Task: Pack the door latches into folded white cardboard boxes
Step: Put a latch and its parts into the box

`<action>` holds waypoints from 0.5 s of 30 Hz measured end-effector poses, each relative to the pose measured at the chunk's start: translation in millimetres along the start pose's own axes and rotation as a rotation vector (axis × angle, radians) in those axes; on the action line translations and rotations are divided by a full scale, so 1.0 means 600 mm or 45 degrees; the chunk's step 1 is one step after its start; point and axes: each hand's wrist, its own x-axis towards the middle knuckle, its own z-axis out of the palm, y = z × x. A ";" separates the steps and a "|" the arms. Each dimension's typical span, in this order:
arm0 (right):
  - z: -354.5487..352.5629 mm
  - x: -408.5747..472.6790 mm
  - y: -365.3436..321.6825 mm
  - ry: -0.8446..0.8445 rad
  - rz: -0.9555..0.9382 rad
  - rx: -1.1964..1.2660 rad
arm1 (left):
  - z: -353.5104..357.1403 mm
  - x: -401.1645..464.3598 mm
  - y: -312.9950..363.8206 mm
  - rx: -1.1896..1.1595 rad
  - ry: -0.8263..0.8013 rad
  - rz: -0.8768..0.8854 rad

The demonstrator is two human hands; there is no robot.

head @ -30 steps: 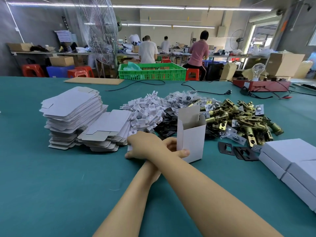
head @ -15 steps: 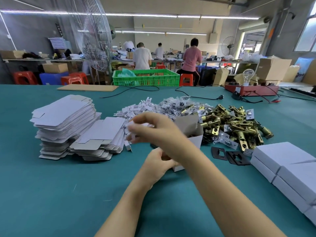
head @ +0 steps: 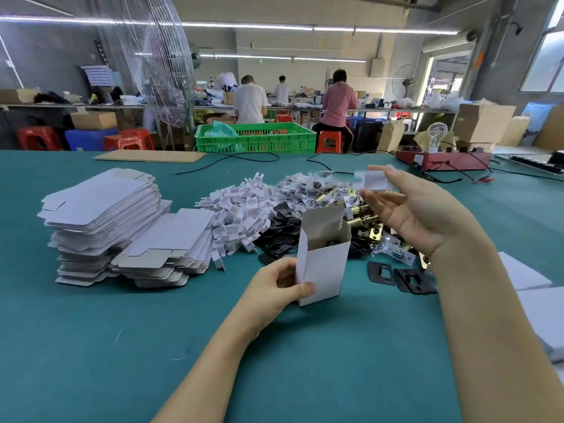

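Observation:
An upright white cardboard box [head: 323,264] stands open-topped on the green table, with a dark part showing inside it. My left hand [head: 274,288] grips its left lower edge, thumb across the front. My right hand [head: 418,209] is raised above the brass door latches [head: 364,218] and pinches a small white cardboard insert [head: 374,180] at its fingertips. More white inserts [head: 241,209] lie heaped behind the box, next to black plates [head: 280,236].
Stacks of flat white box blanks [head: 100,221] sit at left. Two black plates [head: 399,277] lie right of the box. Closed white boxes [head: 531,288] sit at the right edge. A green crate [head: 256,138], cables and a lamp on a red base [head: 442,157] are behind.
My right hand lifted from the insert heap at left and swung to the right, carrying a white insert. My left hand kept its grip on the box, which now stands clear of my arm.

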 end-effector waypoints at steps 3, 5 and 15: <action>-0.007 -0.001 -0.003 0.042 -0.165 -0.370 | -0.001 -0.001 0.001 0.002 -0.023 0.000; -0.009 -0.006 -0.008 0.008 -0.299 -0.664 | 0.000 -0.001 0.002 -0.006 -0.027 0.000; 0.033 -0.021 -0.009 -0.406 -0.585 -1.685 | 0.000 -0.002 0.005 -0.030 -0.024 0.000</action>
